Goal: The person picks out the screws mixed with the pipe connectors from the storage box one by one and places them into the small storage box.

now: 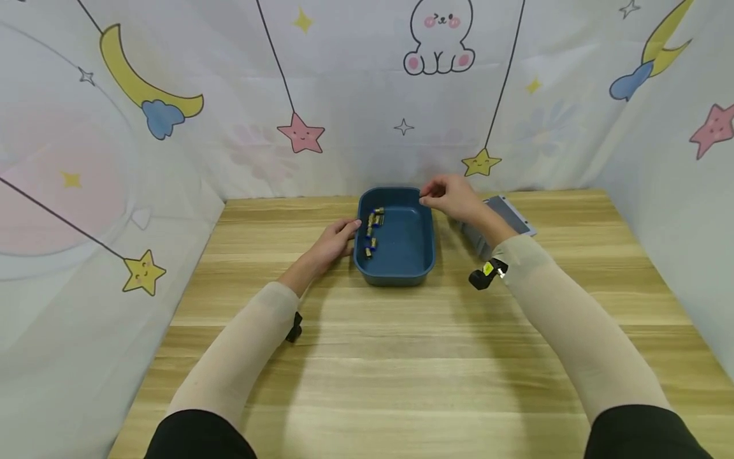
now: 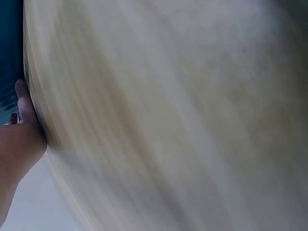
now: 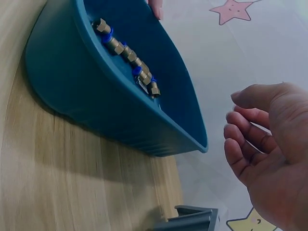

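Observation:
A dark blue plastic bin (image 1: 404,245) stands on the table. Several brass-coloured pneumatic fittings (image 3: 130,55) with blue collars lie in a row along its left inner wall. My left hand (image 1: 332,243) grips the bin's left rim, its fingertips reaching over the edge in the right wrist view; in the left wrist view the thumb lies along the outer wall. My right hand (image 1: 453,197) hovers by the bin's far right corner. Seen from the right wrist, its fingers (image 3: 236,151) are loosely curled, with nothing visible between them and the thumb.
A grey plastic case (image 1: 507,213) sits right of the bin, partly hidden by my right forearm. The wood-grain table (image 1: 367,370) ends at the back against a white printed cloth (image 1: 355,83), which also rises on both sides.

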`<state>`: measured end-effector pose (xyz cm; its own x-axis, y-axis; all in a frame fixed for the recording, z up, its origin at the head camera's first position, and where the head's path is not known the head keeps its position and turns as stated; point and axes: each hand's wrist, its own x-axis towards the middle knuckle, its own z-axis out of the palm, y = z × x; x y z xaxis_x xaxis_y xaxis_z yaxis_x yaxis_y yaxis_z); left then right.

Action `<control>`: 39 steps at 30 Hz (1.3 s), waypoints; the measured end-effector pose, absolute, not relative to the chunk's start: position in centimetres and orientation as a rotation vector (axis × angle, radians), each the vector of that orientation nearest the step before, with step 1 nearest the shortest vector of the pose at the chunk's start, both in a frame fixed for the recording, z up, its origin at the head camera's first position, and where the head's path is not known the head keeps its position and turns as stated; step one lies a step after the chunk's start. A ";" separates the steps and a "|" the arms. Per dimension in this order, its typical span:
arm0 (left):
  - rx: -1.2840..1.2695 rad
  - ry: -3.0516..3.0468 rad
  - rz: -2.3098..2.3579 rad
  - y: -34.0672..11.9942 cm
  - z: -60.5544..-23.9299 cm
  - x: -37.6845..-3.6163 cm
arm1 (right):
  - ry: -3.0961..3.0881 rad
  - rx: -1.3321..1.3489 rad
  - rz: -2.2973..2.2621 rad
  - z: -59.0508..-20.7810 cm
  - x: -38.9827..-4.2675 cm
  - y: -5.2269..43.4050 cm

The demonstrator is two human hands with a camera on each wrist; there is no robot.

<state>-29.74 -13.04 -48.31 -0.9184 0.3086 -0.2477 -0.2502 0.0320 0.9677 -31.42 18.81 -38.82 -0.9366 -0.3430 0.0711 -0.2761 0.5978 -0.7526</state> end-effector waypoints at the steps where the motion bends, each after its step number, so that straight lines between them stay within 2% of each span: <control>1: 0.058 1.926 1.942 -13.1 -48.3 -29.7 | 2.733 -0.534 -1.268 -38.8 -31.5 18.7; 39: 0.048 1.948 1.938 -13.0 -48.3 -29.5 | 2.682 -0.667 -1.307 -40.5 -32.7 13.0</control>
<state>-29.50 -12.96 -48.35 -0.9231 0.2939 -0.2481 -0.2467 0.0424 0.9682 -32.66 13.00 -40.50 -0.9015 -0.4179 0.1122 -0.3459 0.5403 -0.7671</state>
